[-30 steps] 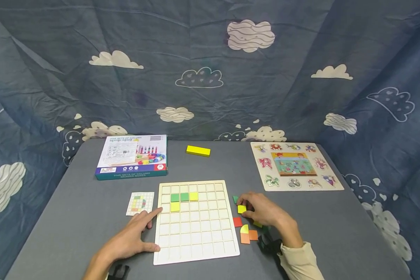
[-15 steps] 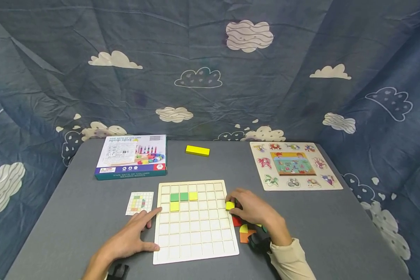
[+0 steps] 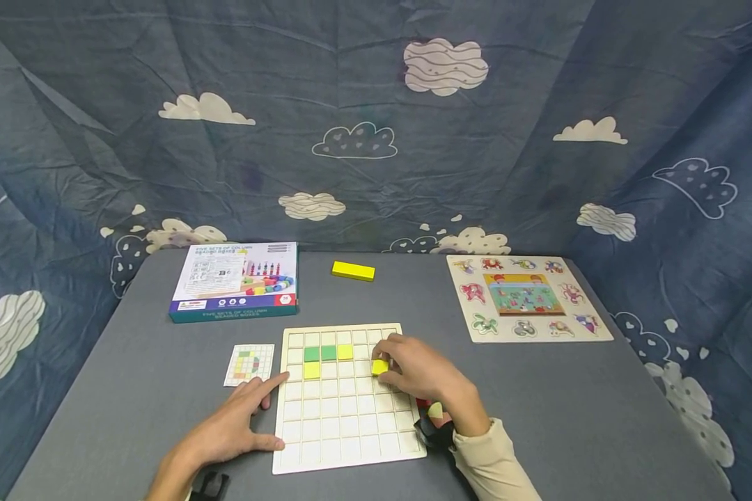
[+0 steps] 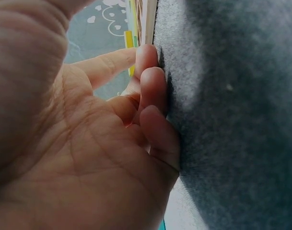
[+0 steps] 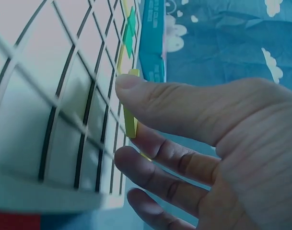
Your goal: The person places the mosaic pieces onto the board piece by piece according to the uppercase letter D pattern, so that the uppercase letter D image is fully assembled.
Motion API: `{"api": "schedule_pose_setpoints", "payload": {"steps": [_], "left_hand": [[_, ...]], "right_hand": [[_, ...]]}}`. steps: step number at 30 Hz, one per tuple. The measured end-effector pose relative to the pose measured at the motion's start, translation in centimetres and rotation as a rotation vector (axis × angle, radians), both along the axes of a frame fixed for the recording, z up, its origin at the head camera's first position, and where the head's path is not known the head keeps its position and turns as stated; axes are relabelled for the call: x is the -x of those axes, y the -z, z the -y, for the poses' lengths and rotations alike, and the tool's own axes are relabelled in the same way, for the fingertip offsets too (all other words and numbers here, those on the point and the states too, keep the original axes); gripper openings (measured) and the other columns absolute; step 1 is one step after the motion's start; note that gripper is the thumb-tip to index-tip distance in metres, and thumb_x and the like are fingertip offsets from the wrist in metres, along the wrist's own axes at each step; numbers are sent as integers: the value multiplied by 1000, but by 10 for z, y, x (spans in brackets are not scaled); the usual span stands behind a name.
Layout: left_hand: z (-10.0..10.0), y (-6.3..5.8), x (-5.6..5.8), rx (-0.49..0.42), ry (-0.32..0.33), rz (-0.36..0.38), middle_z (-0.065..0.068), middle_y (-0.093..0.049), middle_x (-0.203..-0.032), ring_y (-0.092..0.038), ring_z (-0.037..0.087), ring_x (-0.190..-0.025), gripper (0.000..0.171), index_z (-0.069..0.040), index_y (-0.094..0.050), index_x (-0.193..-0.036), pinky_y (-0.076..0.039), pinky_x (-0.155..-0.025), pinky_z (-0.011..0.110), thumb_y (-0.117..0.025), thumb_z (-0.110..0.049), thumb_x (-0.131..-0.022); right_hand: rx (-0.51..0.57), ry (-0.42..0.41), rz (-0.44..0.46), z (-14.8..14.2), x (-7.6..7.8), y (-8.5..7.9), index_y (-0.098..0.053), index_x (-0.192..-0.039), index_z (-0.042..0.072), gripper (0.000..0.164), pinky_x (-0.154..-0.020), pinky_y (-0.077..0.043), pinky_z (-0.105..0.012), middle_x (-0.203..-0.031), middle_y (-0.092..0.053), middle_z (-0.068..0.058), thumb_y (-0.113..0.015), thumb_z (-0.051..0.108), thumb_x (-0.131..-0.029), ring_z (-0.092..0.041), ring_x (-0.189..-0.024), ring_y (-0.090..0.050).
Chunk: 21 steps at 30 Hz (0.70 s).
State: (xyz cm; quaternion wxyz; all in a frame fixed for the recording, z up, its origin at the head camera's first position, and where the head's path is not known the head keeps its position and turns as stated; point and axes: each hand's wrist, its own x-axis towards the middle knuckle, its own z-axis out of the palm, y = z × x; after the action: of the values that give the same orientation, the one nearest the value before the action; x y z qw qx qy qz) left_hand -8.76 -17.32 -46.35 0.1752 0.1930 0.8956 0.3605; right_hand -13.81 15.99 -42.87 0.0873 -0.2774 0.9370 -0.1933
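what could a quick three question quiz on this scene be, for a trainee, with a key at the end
1. Multiple choice: in the head view, what colour is the tile that the right hand pinches? a) red b) yellow c) green
2. Count: apart from that one, how many more can be seen lying in the cells of the grid board?
3. True or false: the left hand is at an edge of the grid board and holds no tile.

Key:
1. b
2. Four: two green tiles and two yellow tiles
3. True
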Motion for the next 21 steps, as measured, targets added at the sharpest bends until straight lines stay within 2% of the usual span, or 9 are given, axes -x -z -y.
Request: {"api": "schedule_pose_setpoints", "payload": {"steps": [14, 21], "left_hand": [[0, -1, 0, -2, -6, 9, -3, -41, -95, -37, 18, -95, 99, -14, -43, -151, -31, -81, 30, -90, -41, -68], [0, 1, -1, -1, 0, 4, -4, -42, -96, -38, 18, -96, 99, -16, -42, -152, -33, -82, 30, -89, -43, -69]], "right_hand": [[-30, -71, -40, 45, 5, -8, -70, -113, 14, 25, -71, -45, -24, -96, -61, 4, -75, 17, -88, -7, -74, -51], [-63, -136, -97, 66, 4, -4, -71, -112, 16, 25, -71, -45, -23, -94, -60, 6, -77, 21, -88, -5, -73, -51]]}}
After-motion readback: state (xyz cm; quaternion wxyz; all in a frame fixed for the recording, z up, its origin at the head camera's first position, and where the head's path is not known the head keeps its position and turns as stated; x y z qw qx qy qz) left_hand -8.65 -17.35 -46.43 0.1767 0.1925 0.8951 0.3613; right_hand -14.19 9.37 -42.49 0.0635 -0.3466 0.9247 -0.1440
